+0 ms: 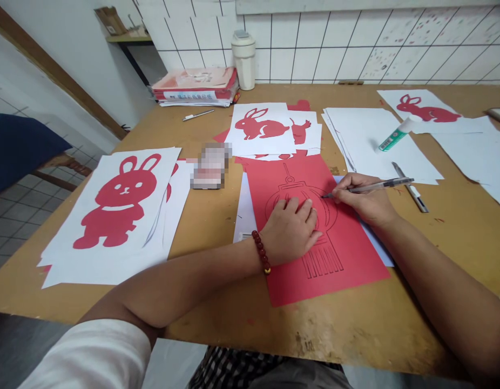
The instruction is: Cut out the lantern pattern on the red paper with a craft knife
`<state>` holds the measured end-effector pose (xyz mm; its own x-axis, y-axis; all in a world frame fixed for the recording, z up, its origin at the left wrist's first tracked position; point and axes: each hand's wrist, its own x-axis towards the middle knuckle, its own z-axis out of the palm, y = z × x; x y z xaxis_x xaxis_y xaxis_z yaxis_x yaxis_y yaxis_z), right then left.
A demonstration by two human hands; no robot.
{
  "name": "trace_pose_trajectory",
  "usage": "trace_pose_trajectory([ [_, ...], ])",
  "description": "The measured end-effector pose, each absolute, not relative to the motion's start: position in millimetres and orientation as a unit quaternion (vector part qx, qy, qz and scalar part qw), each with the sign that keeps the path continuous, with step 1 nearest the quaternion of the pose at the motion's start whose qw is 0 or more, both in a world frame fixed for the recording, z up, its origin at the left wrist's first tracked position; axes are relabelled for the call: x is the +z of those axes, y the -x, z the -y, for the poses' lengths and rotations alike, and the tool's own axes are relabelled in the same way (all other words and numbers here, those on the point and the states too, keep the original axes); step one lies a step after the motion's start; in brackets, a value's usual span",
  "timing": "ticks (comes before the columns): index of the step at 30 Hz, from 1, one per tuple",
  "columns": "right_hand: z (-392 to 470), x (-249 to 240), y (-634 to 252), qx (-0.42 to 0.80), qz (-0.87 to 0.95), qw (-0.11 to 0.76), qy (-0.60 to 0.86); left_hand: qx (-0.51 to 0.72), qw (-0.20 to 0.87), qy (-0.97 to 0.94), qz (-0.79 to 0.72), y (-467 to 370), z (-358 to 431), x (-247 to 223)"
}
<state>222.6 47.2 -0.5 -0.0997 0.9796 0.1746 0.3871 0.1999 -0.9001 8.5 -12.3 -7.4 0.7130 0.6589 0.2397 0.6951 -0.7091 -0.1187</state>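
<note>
A red sheet of paper [282, 286] lies on the table in front of me, with a tasselled lantern outlined on it in dark lines. My left hand [292, 229] rests flat on this sheet, fingers spread, covering the lower left of the lantern. A beaded bracelet [261, 252] circles that wrist. In my right hand [365, 200] a pen [382, 185] is pinched, its tip at the lantern's upper right outline. Beneath the red sheet, part of a pale sheet [244, 213] shows. A craft knife [411, 187] lies just right of my right hand.
Rabbit paper cuts on white sheets lie at the left [118, 202], the back middle [261, 129] and the back right [428, 111]. A glue stick [398, 135] is on white paper [367, 129]. A blurred-out object [211, 166], a white bottle [244, 59] and stacked paper packs [195, 86] stand farther back.
</note>
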Motion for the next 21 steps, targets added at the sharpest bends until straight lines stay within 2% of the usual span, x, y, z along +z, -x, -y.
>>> trace_pose_trajectory([
  [21, -45.3, 0.2, -225.0, 0.381, 0.646, 0.419, 0.511, -0.081, 0.099, 0.921, 0.369, -8.0, 12.8, -4.7],
])
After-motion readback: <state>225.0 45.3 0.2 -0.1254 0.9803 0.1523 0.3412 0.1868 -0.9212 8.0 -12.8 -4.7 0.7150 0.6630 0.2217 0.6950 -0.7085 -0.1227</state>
